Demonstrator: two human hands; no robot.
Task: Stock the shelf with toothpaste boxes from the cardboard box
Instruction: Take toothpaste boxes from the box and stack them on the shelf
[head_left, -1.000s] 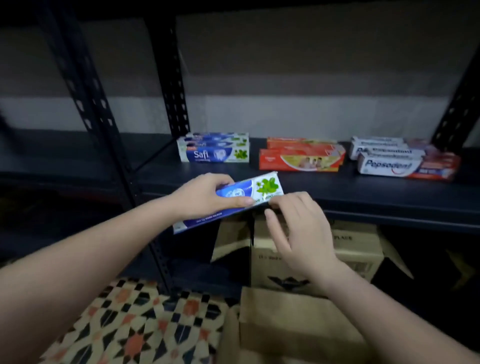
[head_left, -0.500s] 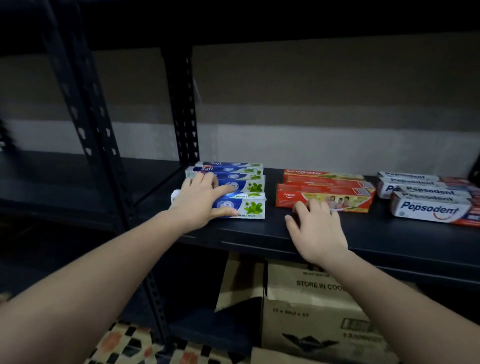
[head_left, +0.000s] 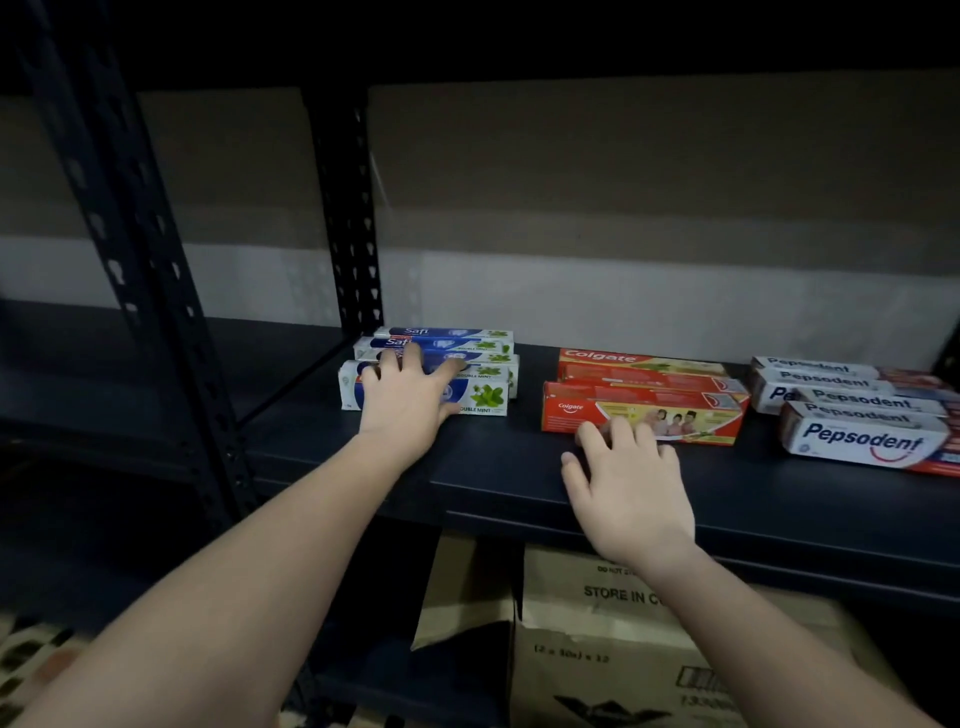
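On the dark shelf, left side: the left hand (head_left: 405, 410) lies over the front blue-and-white Safi toothpaste box (head_left: 480, 397), fingers spread nearly straight and pressing on top, not curled round it.
Change: a second ago this box was carried in the air in front of the shelf; now it sits as the front row of the blue-and-white Safi stack (head_left: 452, 345), so one more box looks stocked.
Middle: the right hand (head_left: 631, 486) rests flat on the black metal shelf board (head_left: 493, 457), fingers relaxed, tips touching the front red Colgate toothpaste box (head_left: 691, 415), holding nothing.
Right: white-and-red Pepsodent toothpaste boxes (head_left: 865, 441) stand in rows, apart from both hands.
Below: the brown cardboard box (head_left: 597, 649) sits under the shelf; its contents are hidden.
Room: dim, a pale wall behind, a black perforated upright (head_left: 353, 218) at the shelf's back left.
Next, likely: reach down for another box.
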